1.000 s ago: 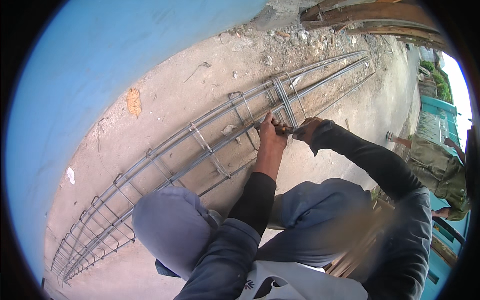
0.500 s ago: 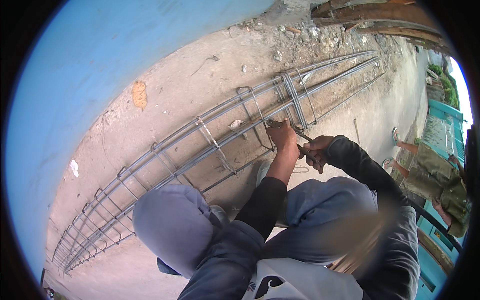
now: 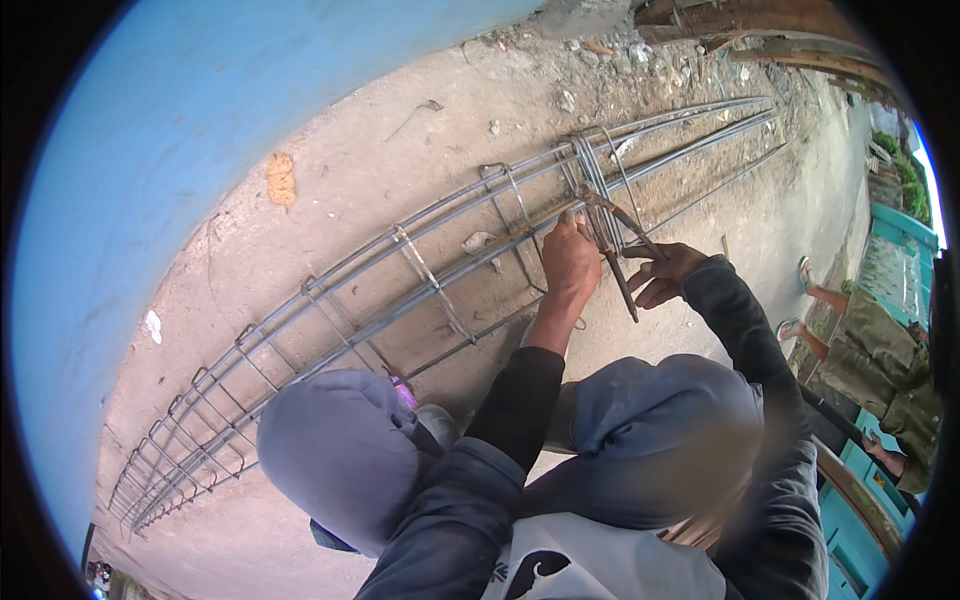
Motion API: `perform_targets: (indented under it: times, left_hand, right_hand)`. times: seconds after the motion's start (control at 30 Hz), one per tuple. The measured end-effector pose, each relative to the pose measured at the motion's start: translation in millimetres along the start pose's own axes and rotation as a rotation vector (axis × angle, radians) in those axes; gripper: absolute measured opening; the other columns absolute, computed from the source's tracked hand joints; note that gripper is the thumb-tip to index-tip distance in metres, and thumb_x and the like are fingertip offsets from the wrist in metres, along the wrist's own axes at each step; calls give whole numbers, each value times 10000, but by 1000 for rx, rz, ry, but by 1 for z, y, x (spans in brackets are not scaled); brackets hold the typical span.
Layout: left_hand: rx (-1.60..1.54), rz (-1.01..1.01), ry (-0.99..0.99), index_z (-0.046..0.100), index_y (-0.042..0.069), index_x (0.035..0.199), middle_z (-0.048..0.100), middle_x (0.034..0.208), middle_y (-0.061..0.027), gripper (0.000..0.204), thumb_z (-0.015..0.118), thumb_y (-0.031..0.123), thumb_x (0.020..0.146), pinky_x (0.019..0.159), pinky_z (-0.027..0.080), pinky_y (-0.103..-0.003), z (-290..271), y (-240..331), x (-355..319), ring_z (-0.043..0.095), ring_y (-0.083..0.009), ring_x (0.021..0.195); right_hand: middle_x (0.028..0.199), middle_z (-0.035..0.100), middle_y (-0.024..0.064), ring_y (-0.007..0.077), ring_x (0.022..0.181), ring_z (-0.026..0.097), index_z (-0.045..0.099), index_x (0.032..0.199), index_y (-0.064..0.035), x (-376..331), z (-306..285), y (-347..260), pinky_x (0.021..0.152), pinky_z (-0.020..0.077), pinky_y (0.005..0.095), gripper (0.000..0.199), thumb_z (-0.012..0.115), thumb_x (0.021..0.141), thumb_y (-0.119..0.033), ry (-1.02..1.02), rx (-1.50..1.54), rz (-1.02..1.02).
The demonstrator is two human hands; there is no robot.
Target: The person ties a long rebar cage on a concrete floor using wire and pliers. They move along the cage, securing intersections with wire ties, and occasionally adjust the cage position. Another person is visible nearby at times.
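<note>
A long cage of steel rebar (image 3: 372, 325) lies on the ground, crossing from lower left to upper right, with square stirrups around its bars. My left hand (image 3: 572, 262) is closed at the nearer top bars, its fingertips pinched; what they hold is hidden. Metal pincers (image 3: 624, 288) have their head at the bars beside several bunched stirrups (image 3: 586, 172), and their handles stand apart. The fingers of my right hand (image 3: 672, 272) are around the end of one handle; the other handle hangs free between my hands.
A smooth blue surface (image 3: 200, 110) runs along the left. Rubble (image 3: 600, 70) and wooden beams (image 3: 770, 22) are at the far end. Another person in olive trousers (image 3: 868, 345) stands at right, near a turquoise structure (image 3: 900, 250). A dry leaf (image 3: 281, 182) lies beyond the cage.
Both hands and the pincers have moved farther away, up to the bars beside the bunched stirrups. The pincers' handles have spread apart, and my right hand has separated from my left.
</note>
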State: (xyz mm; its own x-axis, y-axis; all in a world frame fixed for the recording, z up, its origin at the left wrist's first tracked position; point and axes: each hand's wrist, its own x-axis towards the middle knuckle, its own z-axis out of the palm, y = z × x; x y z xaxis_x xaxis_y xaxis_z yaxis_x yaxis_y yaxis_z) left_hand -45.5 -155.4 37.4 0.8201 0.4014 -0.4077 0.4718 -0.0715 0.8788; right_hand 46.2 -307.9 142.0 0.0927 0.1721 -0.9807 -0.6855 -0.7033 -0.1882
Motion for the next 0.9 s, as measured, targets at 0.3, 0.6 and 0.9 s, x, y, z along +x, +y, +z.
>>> perform_targets:
  times: [0.3, 0.6, 0.9]
  left_hand:
    - [-346, -170, 159, 591, -45, 1076, 632, 825, -144, 643, 646, 553, 844, 737, 486, -402, -111, 41, 32, 632, -250, 788]
    - [-853, -591, 340, 592, 41, 1050, 637, 861, -59, 479, 690, 457, 834, 423, 305, -239, -176, 8, -33, 636, -113, 776]
    - [-1061, -437, 630, 619, 46, 976, 673, 837, -93, 273, 674, 280, 847, 571, 445, -271, -202, 17, -134, 610, -154, 707]
  right_hand:
    - [1067, 662, 121, 189, 993, 631, 517, 1332, -52, 25, 18, -40, 883, 532, 319, 472, 518, 863, 7, -154, -307, -181]
    - [912, 667, 105, 167, 787, 633, 553, 1253, -4, 14, 163, -58, 772, 507, 299, 382, 550, 894, -131, -323, -612, -426]
    - [847, 642, 101, 206, 761, 618, 571, 1214, -46, -75, 236, 1, 730, 479, 340, 397, 591, 846, -195, -357, -759, -503]
